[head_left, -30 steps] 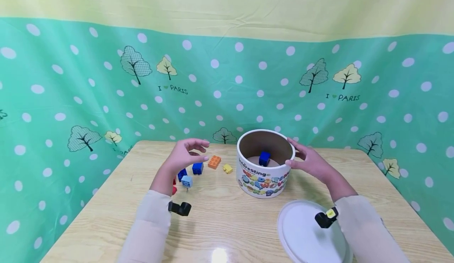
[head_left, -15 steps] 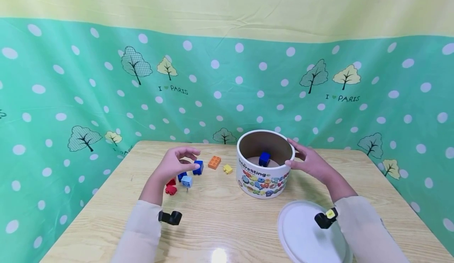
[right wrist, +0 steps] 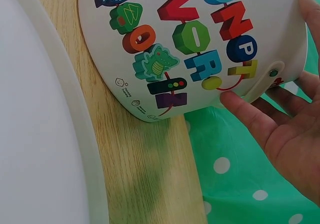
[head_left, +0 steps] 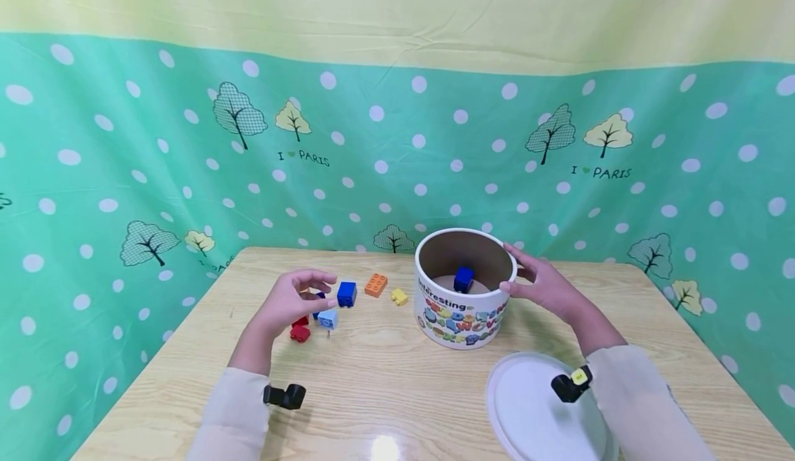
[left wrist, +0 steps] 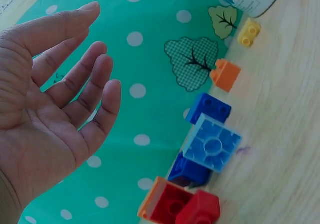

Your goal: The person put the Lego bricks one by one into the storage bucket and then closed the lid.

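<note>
My left hand (head_left: pixel 292 302) hovers over the left end of a group of toy bricks, fingers loosely curved and nothing between them. Beside its fingertips sits a blue brick (head_left: pixel 346 294); a light blue brick (left wrist: pixel 212 143) and red bricks (head_left: pixel 300 334) lie closer to me. Another dark blue brick (left wrist: pixel 190 171) is partly covered in the head view. Farther right are an orange brick (head_left: pixel 375 285) and a small yellow brick (head_left: pixel 399 297). With my right hand (head_left: pixel 546 285) I hold the right side of a white printed bucket (head_left: pixel 459 316), thumb on its wall. Inside it lies a blue brick (head_left: pixel 463 279).
A round white lid (head_left: pixel 540 406) lies on the wooden table (head_left: pixel 385 392) in front of the bucket, under my right forearm. A green dotted curtain (head_left: pixel 397 136) hangs along the table's back and sides.
My left hand has moved left and toward me, past the blue brick, uncovering it and the red bricks. My right hand and the bucket stay where they were.
</note>
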`<state>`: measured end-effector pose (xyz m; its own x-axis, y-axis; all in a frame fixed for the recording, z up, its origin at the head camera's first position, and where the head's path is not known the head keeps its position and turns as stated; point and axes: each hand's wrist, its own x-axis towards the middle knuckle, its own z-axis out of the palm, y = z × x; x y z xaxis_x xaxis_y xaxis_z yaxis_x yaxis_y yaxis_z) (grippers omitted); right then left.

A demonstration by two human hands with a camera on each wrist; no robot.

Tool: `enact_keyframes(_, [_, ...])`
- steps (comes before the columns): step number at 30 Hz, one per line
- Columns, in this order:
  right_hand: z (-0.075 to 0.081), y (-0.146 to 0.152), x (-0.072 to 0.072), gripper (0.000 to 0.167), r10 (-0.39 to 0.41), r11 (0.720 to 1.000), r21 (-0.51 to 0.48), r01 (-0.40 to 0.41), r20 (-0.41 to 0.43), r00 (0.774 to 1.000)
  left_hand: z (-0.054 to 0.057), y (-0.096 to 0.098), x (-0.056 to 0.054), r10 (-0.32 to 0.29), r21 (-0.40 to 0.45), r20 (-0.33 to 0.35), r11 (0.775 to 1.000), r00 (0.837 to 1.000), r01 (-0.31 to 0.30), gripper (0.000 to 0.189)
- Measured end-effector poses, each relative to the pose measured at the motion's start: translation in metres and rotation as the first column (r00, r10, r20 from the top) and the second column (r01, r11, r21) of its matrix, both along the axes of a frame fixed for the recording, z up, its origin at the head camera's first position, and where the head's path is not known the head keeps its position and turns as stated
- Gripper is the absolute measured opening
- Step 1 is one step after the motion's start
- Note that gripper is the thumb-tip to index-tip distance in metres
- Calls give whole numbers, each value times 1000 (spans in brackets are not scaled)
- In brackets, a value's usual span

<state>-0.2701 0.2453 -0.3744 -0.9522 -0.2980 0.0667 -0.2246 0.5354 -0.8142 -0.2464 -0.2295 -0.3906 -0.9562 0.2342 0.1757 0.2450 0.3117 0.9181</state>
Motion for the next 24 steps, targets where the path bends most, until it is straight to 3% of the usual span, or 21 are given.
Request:
enact_keyframes(10, [-1, 1, 0, 93, 4, 1000, -7, -4, -2, 1000, -16, -9, 3, 36, -73, 61, 997, 997, -32, 42])
enact_keyframes(17, [0, 0, 0, 93, 0, 1000, -11, 0, 0, 1000, -27, -11, -4, 66, -270, 30, 961, 997, -55, 48])
enact_keyframes(24, [-1, 0, 0, 93, -12, 1000, -2, 12, 6, 1000, -33, -13, -9, 50, -317, 52, 948, 997, -30, 51])
